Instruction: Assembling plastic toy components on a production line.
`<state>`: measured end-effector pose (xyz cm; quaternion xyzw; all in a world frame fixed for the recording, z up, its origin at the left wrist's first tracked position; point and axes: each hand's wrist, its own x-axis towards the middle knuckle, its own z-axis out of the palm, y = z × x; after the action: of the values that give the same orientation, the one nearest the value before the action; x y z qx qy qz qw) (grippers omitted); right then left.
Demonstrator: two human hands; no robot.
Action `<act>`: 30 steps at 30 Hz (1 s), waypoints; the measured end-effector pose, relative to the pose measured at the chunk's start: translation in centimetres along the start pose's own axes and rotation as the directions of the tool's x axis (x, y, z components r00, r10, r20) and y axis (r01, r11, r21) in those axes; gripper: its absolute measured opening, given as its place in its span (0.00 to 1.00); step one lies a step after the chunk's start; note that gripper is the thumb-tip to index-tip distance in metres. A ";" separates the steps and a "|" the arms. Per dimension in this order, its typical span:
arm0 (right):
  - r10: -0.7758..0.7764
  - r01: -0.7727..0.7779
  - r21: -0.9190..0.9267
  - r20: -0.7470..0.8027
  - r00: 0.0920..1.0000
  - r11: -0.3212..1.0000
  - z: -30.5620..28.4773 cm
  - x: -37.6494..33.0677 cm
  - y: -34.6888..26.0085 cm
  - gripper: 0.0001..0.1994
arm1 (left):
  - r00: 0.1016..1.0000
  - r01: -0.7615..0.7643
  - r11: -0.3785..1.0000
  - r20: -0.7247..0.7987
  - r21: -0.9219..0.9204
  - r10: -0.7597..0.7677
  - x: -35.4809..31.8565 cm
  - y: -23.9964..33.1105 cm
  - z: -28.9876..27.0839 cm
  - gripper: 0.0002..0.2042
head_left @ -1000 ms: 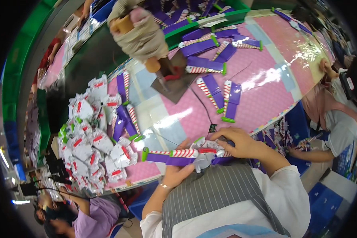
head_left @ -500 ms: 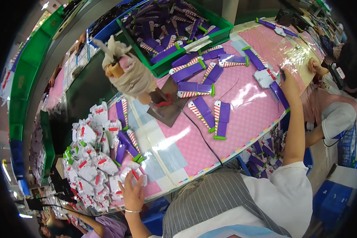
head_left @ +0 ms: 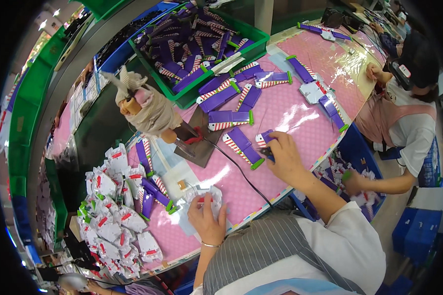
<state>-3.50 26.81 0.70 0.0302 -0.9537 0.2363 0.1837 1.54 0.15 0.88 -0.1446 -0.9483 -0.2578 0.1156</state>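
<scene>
My left hand [head_left: 209, 222] has its fingers bent over a white plastic shell [head_left: 214, 194] with a red mark, low on the pink-covered table. Farther right, my right hand [head_left: 286, 161] is closed around a purple toy wing [head_left: 264, 137] with a red-striped edge. A small dark object [head_left: 268, 153] shows between its fingers; its kind is unclear. Just left of that hand lies another purple wing [head_left: 243, 147], green-tipped. Several more wings [head_left: 230, 119] lie beyond. A joined piece, a white shell [head_left: 310, 92] with a purple wing on either side, lies toward the right edge.
White shells [head_left: 108, 221] are heaped at the left. A green crate [head_left: 259, 47] of wings stands at the back. A cloth-wrapped stand [head_left: 150, 115] trails a black cable [head_left: 246, 178] across the table. At right, a co-worker's hand [head_left: 355, 183] is over a blue bin [head_left: 362, 142].
My left hand has moved right from the heap, bringing a white shell. My right hand has left the joined piece and come to the loose wing. A co-worker's hand now shows over the bin.
</scene>
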 end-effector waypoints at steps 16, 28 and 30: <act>-0.180 -0.245 0.527 0.629 0.756 0.814 -5.7 -1.2 -5.6 0.12 | 0.948 -0.317 0.898 -0.129 -0.305 0.291 1.3 2.0 -1.7 0.25; -0.757 -0.369 0.880 0.454 0.470 0.299 -2.8 0.6 -9.6 0.09 | 0.945 -0.320 0.892 -0.046 -0.318 0.323 -1.9 -1.8 -1.0 0.28; -0.623 0.009 0.815 0.435 0.650 0.579 -2.2 0.9 -8.2 0.11 | 0.966 -0.061 0.995 -0.257 -0.078 0.039 -3.0 -2.6 -1.3 0.28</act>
<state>-2.36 20.57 6.45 0.3744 -0.7347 0.5395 -0.1703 3.68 -3.37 -0.09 -0.1388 -0.9098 -0.3116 0.2366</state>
